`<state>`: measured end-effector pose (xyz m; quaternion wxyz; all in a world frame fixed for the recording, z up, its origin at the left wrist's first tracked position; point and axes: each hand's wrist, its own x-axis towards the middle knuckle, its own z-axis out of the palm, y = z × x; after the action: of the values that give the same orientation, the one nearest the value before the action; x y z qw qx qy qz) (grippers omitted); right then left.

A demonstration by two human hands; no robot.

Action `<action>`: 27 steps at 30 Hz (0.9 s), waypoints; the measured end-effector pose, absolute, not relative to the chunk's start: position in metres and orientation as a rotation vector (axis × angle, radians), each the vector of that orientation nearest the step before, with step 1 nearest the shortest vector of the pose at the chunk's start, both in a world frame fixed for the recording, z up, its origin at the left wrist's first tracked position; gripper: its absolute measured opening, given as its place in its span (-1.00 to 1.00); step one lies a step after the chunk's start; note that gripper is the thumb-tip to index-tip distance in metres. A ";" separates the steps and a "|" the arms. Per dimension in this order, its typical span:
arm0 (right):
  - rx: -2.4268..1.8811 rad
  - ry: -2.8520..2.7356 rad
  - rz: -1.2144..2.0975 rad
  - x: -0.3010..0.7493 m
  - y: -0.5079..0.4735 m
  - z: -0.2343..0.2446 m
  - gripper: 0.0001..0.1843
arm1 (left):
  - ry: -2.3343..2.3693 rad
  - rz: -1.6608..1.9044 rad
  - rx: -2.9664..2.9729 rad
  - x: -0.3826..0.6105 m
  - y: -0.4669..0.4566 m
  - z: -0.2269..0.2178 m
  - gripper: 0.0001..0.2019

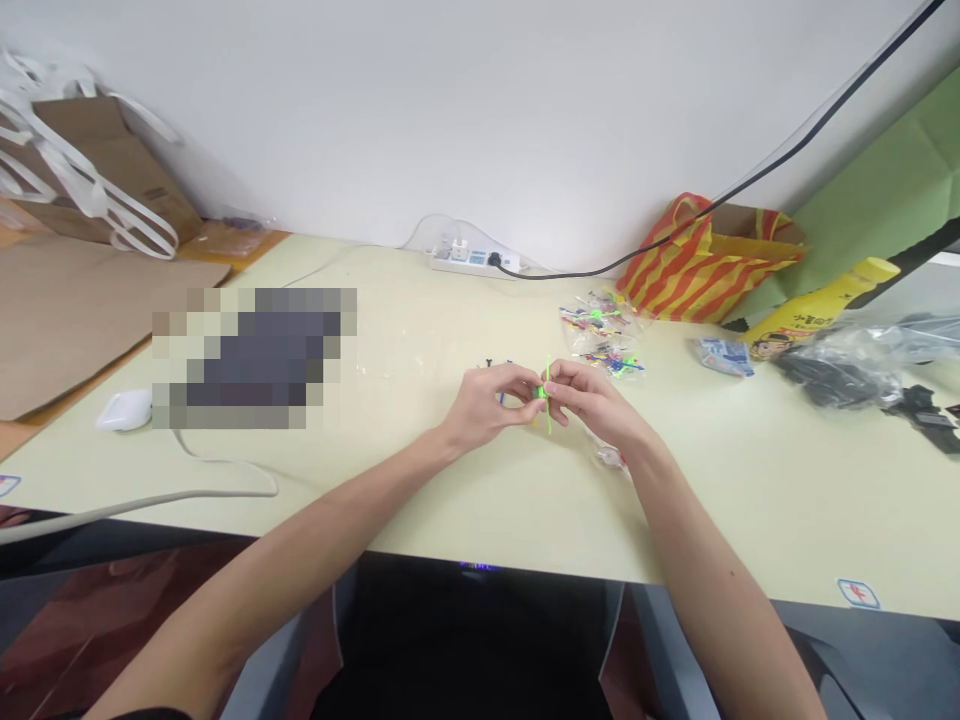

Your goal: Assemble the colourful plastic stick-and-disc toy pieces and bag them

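A small bright green plastic piece point(541, 393) with thin yellow-green rods sticking up and down is pinched between my two hands above the table. My left hand point(487, 402) grips it from the left with thumb and forefinger. From the right, my right hand point(596, 400) pinches the same piece with its fingertips. Its exact shape is too small to make out. Behind my left hand a few small dark and blue bits lie on the table, partly hidden. A small clear packet with red on it point(611, 457) lies under my right wrist.
Clear bags of colourful small parts point(598, 315) lie beyond my hands. Behind them stand a red-and-yellow striped bag point(675, 265) and a tilted yellow bottle point(817, 305). A power strip point(472, 262) sits by the wall. A white earbud case point(124, 410) lies at left.
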<state>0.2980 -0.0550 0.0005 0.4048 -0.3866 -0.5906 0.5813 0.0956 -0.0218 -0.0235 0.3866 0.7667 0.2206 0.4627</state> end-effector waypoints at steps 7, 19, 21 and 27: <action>-0.905 -1.348 1.620 0.294 -0.055 -0.001 -0.69 | 0.535 1.217 1.887 0.095 -0.022 -0.022 -0.87; -0.920 -1.337 1.624 0.290 -0.056 0.001 -0.64 | 0.525 1.228 1.778 0.096 -0.023 -0.027 -0.80; -0.906 -1.315 1.624 0.292 -0.057 0.002 -0.64 | 0.529 1.224 1.739 0.095 -0.022 -0.026 -0.79; -0.974 -1.254 1.497 0.310 -0.057 0.008 -0.64 | 0.617 1.234 1.642 0.091 -0.016 -0.025 -0.73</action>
<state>0.3099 -0.0567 0.0081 0.4617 -0.3958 -0.5098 0.6085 0.0909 -0.0157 -0.0245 0.4782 0.6726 0.2525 0.5052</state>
